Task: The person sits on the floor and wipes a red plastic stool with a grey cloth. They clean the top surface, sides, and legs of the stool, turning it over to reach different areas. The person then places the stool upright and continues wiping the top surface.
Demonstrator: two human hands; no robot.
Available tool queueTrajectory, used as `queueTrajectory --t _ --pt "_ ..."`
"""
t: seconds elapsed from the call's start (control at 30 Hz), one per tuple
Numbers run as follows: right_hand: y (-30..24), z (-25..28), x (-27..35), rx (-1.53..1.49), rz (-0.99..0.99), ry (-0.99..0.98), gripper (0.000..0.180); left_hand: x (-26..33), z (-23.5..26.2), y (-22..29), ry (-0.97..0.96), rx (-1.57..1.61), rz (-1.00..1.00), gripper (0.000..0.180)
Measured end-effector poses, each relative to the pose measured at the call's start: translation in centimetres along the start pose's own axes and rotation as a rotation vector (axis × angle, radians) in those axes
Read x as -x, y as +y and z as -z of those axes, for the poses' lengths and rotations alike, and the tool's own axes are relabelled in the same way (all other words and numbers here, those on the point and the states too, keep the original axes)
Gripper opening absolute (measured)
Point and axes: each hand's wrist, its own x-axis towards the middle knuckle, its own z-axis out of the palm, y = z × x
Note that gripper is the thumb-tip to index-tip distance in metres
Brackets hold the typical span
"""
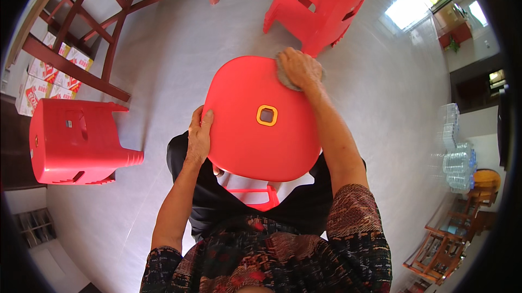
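Observation:
A red plastic stool (244, 141) stands between my knees, its rounded seat facing up with a yellow-rimmed square hole in the middle. My left hand (200, 136) grips the left edge of the seat, thumb on top and fingers over the side. At the far right corner of the seat, my right hand (300, 67) presses a grey-brown cloth (284, 77) against the surface. Much of the cloth is hidden under the palm. Below the near edge of the seat, part of another red plastic piece (266, 200) shows between my legs.
Another red stool (81, 141) lies on its side at the left, and a further one (321, 5) is ahead. A dark red wooden frame (109, 37) and printed cartons (51, 78) are at the far left. Wrapped clear bottles (458, 165) and wooden chairs (443, 244) line the right.

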Motion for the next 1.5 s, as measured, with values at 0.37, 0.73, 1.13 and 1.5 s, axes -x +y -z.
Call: queueTrajectory --t 0.37,0.73,1.13,1.5 --pt "7.6 -2.2 13.2 -1.000 -0.177 0.304 0.041 -0.7 0.2 -0.9 -0.016 0.033 -0.032 0.064" --pt "3.2 -0.2 19.6 -0.003 0.238 0.284 0.050 -0.5 0.3 -1.1 -0.014 -0.011 -0.046 0.066" --pt "5.2 -0.8 10.0 0.080 0.127 0.356 0.046 -0.4 -0.1 -0.6 0.004 0.011 -0.044 0.071" --pt "0.5 1.4 20.0 -0.057 0.538 0.177 0.044 0.0 0.0 -0.2 0.025 -0.001 -0.034 0.070"
